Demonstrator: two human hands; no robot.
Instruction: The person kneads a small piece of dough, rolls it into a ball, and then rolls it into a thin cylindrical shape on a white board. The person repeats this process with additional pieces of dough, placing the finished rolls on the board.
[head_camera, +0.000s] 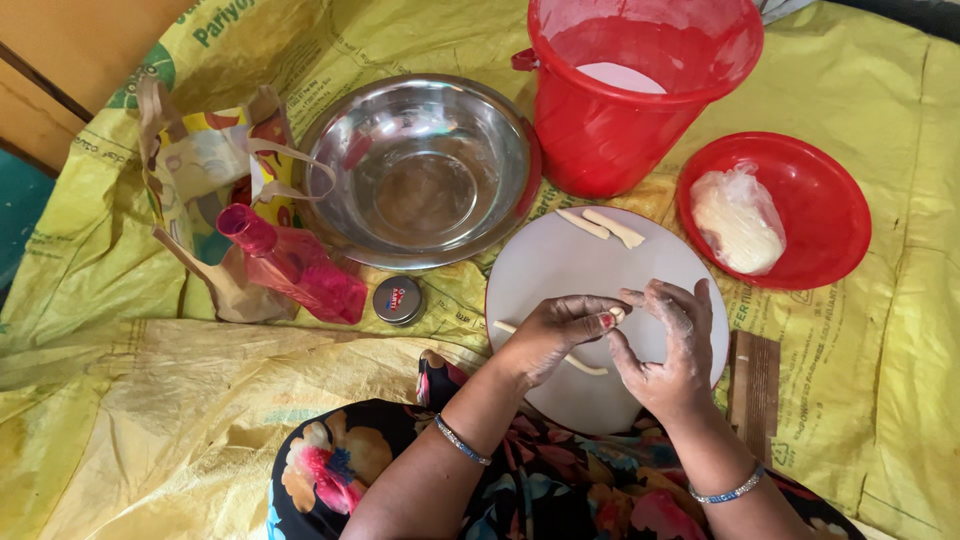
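Observation:
My left hand (560, 335) and my right hand (668, 345) meet over a round white board (570, 265). Between their fingertips they pinch a small pale piece of dough (617, 315). A thin rolled dough stick (585, 366) lies on the board under my left hand, partly hidden by it. Two more short dough sticks (603, 226) rest at the board's far edge. Flour dusts my right hand.
A steel bowl (425, 170) sits at the back left, a red bucket (625, 85) behind the board, a red plate (810, 205) holding a bagged dough lump (738, 220) on the right. A pink bottle (290, 265), a small round tin (397, 299) and a paper bag (200, 165) lie left on yellow sacking.

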